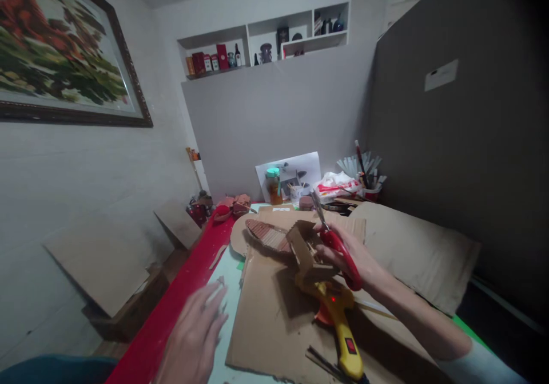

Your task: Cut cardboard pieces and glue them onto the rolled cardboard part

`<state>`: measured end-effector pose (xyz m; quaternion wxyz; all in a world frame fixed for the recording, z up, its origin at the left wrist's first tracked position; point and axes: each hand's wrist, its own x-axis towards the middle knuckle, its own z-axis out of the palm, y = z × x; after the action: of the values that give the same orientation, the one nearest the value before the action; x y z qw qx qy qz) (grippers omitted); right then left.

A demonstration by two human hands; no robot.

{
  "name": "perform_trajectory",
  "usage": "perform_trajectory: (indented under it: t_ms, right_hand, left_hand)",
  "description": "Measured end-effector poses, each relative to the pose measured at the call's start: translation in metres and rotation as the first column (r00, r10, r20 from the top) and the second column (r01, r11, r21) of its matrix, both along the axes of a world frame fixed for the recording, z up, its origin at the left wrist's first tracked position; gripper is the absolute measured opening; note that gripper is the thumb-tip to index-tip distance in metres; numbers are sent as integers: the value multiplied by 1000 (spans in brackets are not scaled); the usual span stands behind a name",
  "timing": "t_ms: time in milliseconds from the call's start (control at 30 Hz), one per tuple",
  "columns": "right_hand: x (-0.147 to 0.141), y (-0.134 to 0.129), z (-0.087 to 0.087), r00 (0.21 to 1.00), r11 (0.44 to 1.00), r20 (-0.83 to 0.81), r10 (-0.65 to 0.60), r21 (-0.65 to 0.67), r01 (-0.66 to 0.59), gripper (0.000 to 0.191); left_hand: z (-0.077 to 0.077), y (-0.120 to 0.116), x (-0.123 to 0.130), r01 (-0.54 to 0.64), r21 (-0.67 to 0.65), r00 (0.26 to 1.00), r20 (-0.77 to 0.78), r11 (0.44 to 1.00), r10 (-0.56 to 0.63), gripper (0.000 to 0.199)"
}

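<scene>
Table [146, 338], red along left edge, carries flat brown cardboard sheet [257, 327]. Yellow plastic glue gun [343, 332] hides part of it. Left hand [195, 321] open near left edge, too blurred for fingertip detail. Ribbed leaf-shaped piece [270, 236] lies farther back. Right hand [361, 256] grips red-handled scissors [332, 240], touching folded cardboard box [302, 246] above sheet. Amber jar [273, 190], far edge.

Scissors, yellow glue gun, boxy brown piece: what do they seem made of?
Scissors: blades probably metal, from their grey sheen; smooth red handles, likely plastic. Yellow glue gun: apparently moulded plastic, smooth and rounded. Boxy brown piece: matt, likely cardboard, with thin sheet-like walls.
</scene>
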<state>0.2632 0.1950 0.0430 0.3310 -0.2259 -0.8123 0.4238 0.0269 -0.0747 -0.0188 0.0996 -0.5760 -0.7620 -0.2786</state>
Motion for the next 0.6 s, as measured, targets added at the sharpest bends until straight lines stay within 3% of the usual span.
perform_trajectory:
  t_ms: [100,233,467,600]
  right_hand:
    - [2,3,-5,999,1000,-45,17,-23,-18,29]
    - [1,1,-13,995,998,-94,39,-41,-44,31]
    - [-1,0,-19,995,998,-99,30,-48,-35,28]
    - [-3,0,-20,995,997,-97,38,-70,-45,28]
  left_hand:
    - [1,30,-11,-66,-132,997,37,989,71,62]
    - [7,46,-13,-19,-293,995,87,956,46,62]
    - [24,76,-10,132,-372,983,169,919,-73,61]
    - [23,73,-8,145,-382,979,188,913,-77,60]
